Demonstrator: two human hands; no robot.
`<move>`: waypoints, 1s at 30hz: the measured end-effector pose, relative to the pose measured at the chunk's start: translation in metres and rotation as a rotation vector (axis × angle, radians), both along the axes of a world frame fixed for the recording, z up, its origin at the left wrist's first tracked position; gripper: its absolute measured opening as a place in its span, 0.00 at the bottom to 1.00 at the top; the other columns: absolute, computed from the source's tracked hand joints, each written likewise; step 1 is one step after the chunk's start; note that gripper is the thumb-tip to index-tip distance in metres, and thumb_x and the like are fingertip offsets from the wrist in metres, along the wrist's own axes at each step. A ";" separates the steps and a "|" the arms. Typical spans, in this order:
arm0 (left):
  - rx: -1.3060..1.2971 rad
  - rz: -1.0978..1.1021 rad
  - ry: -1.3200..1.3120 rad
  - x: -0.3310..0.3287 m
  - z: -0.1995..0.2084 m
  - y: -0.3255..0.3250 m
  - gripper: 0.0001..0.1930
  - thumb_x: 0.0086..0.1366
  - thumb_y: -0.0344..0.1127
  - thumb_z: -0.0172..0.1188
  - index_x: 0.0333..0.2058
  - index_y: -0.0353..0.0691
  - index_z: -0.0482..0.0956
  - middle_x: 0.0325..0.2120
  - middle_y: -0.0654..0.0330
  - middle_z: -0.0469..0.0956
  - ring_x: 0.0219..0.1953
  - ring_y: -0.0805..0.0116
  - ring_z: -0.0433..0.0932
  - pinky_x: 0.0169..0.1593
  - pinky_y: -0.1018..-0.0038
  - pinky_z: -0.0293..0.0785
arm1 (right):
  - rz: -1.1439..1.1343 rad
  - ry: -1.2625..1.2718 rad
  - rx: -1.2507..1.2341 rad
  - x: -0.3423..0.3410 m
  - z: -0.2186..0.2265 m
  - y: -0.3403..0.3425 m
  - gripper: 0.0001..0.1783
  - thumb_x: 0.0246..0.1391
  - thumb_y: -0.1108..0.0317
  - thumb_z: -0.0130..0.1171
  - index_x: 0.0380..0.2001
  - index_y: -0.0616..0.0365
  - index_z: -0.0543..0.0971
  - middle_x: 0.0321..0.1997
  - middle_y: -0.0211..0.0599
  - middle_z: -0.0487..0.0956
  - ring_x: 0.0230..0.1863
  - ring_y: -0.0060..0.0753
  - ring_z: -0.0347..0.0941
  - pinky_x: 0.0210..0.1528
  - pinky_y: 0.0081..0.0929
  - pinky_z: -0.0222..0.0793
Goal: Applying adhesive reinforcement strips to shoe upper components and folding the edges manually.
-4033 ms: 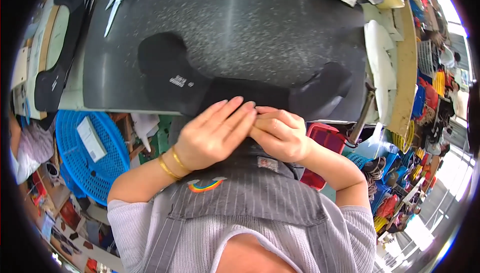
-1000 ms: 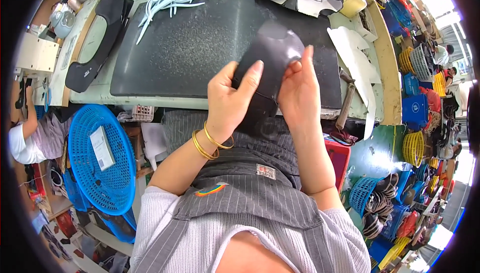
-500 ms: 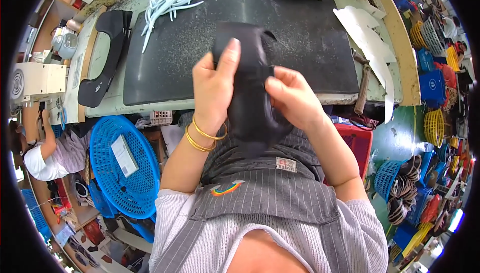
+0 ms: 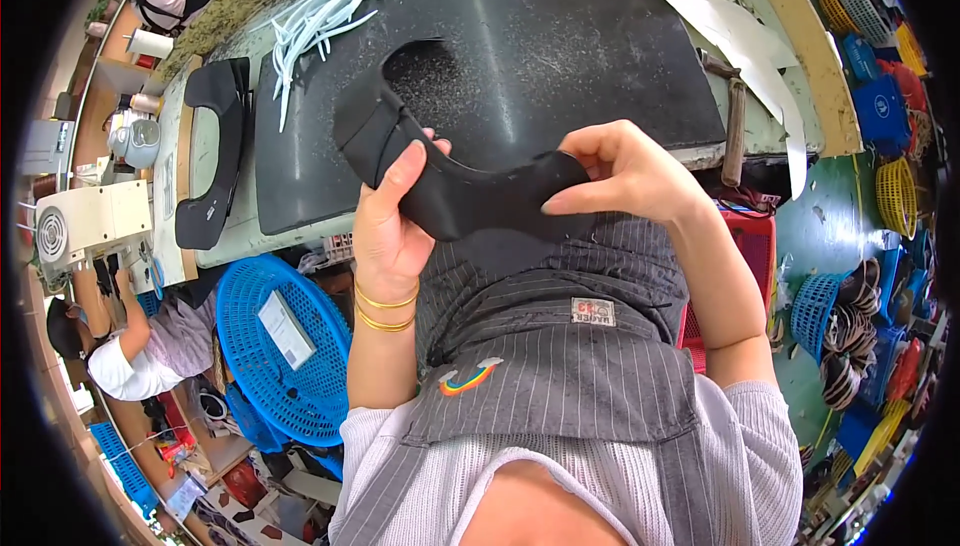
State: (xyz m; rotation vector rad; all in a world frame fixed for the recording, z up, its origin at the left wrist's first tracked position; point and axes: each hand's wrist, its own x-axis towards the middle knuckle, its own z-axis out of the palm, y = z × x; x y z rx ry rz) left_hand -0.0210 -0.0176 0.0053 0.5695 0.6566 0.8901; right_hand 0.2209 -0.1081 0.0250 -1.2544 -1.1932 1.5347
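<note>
Above my lap I hold a curved black shoe upper between both hands. Its left end bends upward in a hook shape, with a seam and a raised edge showing. My left hand grips it near that bend, thumb on top and fingers mostly hidden beneath. At the other end my right hand pinches the edge between thumb and fingers. Under its far part lies a dark work mat, dusted with pale specks.
Light blue strips are heaped at the mat's far left. More black curved pieces lie left of it. A wooden-handled hammer and white sheets rest at right. A blue basket stands left of my lap; a person works beyond.
The shoe upper has turned from upright to lying crosswise, its curve now opened out. My left hand has moved left and lower, my right hand to the right. The whole view has shifted.
</note>
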 end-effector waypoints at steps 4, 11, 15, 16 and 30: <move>-0.145 -0.078 -0.161 -0.006 -0.003 -0.009 0.15 0.63 0.25 0.63 0.49 0.39 0.76 0.43 0.56 0.80 0.48 0.63 0.79 0.53 0.62 0.78 | -0.148 0.277 -0.036 -0.004 -0.007 -0.008 0.11 0.47 0.75 0.72 0.32 0.61 0.80 0.29 0.24 0.79 0.30 0.10 0.72 0.35 0.12 0.68; 0.023 -0.087 0.000 -0.010 -0.013 -0.015 0.15 0.64 0.24 0.61 0.50 0.40 0.78 0.44 0.56 0.82 0.46 0.63 0.81 0.54 0.62 0.78 | -0.226 0.277 0.061 -0.012 -0.018 -0.020 0.09 0.52 0.70 0.70 0.33 0.62 0.79 0.31 0.21 0.79 0.32 0.08 0.71 0.34 0.10 0.67; -0.016 -0.020 0.000 -0.007 -0.018 -0.015 0.13 0.64 0.24 0.61 0.47 0.39 0.80 0.41 0.56 0.83 0.43 0.61 0.83 0.52 0.61 0.79 | -0.257 0.149 0.080 -0.014 -0.018 -0.023 0.09 0.53 0.72 0.69 0.30 0.60 0.77 0.27 0.17 0.72 0.28 0.07 0.64 0.30 0.11 0.59; -0.074 -0.017 -0.041 -0.009 -0.019 -0.016 0.14 0.62 0.22 0.62 0.47 0.38 0.79 0.41 0.55 0.83 0.44 0.61 0.82 0.52 0.61 0.79 | -0.261 0.170 0.059 -0.015 -0.017 -0.022 0.11 0.55 0.67 0.68 0.28 0.59 0.76 0.24 0.13 0.66 0.27 0.07 0.59 0.28 0.13 0.54; -0.161 -0.072 -0.030 -0.004 -0.006 -0.024 0.13 0.61 0.21 0.62 0.45 0.35 0.79 0.41 0.55 0.82 0.44 0.63 0.82 0.52 0.67 0.77 | -0.487 -0.827 0.707 -0.024 -0.021 -0.017 0.19 0.48 0.57 0.70 0.34 0.61 0.79 0.36 0.40 0.79 0.40 0.46 0.73 0.45 0.36 0.69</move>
